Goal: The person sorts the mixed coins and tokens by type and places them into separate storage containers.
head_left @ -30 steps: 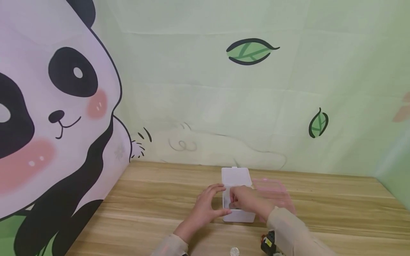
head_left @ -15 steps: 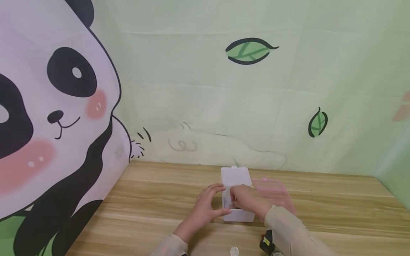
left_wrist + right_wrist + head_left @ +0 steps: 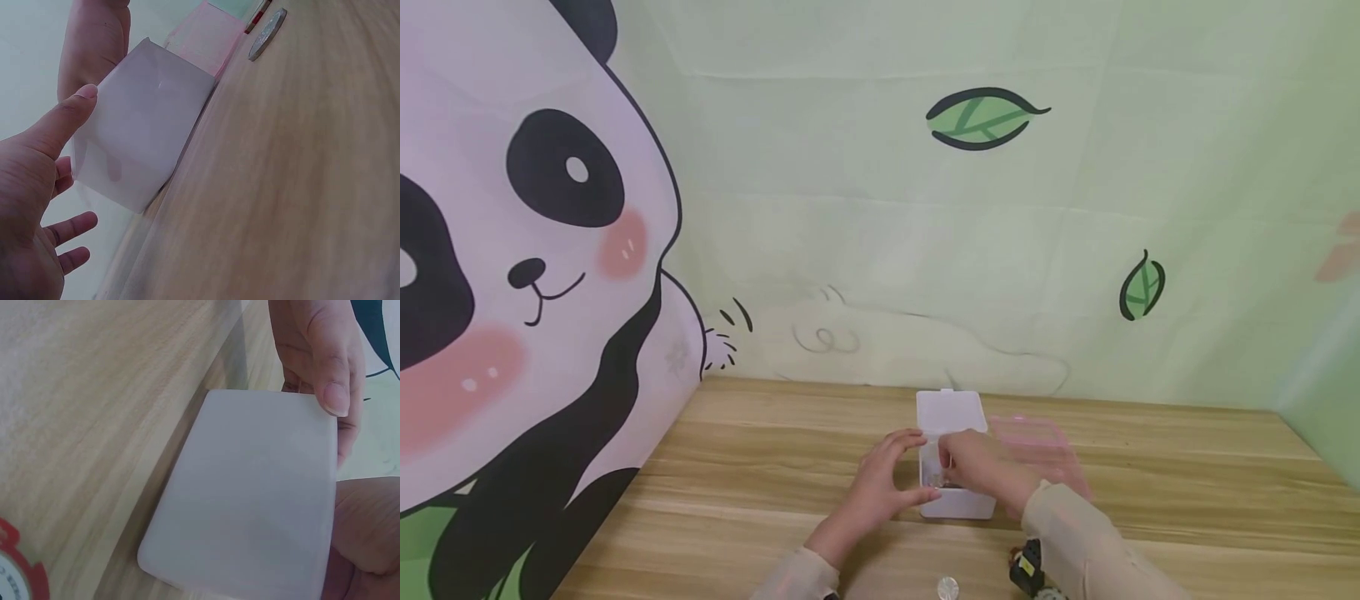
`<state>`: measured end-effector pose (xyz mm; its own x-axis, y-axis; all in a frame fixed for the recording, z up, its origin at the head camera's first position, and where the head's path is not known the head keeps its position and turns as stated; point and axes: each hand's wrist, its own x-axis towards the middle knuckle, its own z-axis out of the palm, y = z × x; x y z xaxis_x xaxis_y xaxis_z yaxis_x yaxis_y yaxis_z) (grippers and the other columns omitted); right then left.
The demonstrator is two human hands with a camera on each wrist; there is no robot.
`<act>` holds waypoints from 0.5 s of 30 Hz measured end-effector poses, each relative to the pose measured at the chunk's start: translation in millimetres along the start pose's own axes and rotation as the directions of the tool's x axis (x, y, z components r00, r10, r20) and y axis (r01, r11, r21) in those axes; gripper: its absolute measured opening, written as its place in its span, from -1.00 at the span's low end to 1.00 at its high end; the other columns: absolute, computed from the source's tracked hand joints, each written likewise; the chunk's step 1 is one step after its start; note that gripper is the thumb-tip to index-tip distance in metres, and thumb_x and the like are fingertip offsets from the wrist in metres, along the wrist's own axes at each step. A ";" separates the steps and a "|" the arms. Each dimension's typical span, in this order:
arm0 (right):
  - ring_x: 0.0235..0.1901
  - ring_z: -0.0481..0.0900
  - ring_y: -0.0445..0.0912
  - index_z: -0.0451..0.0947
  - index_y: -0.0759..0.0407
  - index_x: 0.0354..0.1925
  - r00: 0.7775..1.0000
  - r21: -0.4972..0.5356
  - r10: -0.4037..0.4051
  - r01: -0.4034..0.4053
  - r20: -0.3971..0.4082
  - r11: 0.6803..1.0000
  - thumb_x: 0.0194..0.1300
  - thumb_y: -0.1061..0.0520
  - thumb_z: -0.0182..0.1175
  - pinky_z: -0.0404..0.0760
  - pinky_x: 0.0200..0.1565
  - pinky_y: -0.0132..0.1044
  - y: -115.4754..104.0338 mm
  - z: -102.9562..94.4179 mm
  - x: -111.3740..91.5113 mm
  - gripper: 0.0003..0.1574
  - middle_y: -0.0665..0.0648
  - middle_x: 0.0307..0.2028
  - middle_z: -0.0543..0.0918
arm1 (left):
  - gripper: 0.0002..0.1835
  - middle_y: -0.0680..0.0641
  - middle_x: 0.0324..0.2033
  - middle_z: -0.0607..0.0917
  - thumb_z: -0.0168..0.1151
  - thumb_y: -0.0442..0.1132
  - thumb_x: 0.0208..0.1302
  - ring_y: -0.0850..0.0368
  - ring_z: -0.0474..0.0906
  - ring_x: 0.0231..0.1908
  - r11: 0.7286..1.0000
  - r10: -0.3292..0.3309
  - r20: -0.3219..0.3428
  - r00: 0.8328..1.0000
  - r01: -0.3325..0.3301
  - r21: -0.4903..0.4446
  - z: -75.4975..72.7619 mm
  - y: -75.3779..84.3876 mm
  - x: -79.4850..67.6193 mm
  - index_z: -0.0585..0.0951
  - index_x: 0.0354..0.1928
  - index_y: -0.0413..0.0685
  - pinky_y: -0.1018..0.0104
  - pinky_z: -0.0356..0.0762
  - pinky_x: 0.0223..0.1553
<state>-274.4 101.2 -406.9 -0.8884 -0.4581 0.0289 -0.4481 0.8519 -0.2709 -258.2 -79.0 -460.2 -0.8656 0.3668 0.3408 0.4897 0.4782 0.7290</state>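
A white box stands on the table with its lid tipped back. My left hand grips its left side, thumb on the front rim and fingers toward the back corner; the left wrist view shows that thumb against the box. My right hand reaches inside with bent fingers, their tips hidden by the box wall in the right wrist view. Small shiny items lie in the box near those fingers, too small to identify. Whether the right fingers pinch anything is hidden.
A pink transparent case lies right of the box. A silver coin is at the table's front. By the right sleeve sits a small black object with a yellow patch. A panda-printed cloth hangs behind the table.
The right fingers shift slightly inside the box, and more of the shiny contents shows beside them. The left hand keeps its place. The head view drifts a little.
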 end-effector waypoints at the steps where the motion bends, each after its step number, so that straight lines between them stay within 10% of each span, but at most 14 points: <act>1: -0.56 0.41 -0.12 0.44 0.12 -0.52 1.000 -0.001 -0.003 0.003 -0.005 1.000 0.06 0.26 0.34 0.39 -0.50 -0.29 -0.4 -1.0 -0.7 -0.77 0.02 -0.58 0.54 | -0.28 -0.03 0.31 0.44 0.48 0.00 -0.01 -0.06 0.30 0.35 1.000 0.000 0.000 1.000 0.000 0.002 0.1 0.0 0.1 0.46 0.22 -0.01 -0.25 0.16 0.32; 15: -0.51 0.42 -0.13 0.48 0.13 -0.51 0.999 0.003 0.036 -0.036 -0.007 0.999 0.10 0.27 0.36 0.48 -0.40 -0.23 -4.9 -12.3 -7.2 -0.78 0.03 -0.54 0.58 | -0.28 -0.03 0.32 0.43 0.46 0.03 0.00 -0.07 0.28 0.36 1.000 -0.003 0.003 1.000 0.003 -0.001 1.0 -1.9 0.7 0.46 0.22 -0.02 -0.29 0.13 0.31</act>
<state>-267.0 103.5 -394.0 -0.9046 -0.4255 0.0262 -0.4158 0.8669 -0.2749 -259.6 -78.8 -461.9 -0.8669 0.3679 0.3364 0.4867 0.4788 0.7306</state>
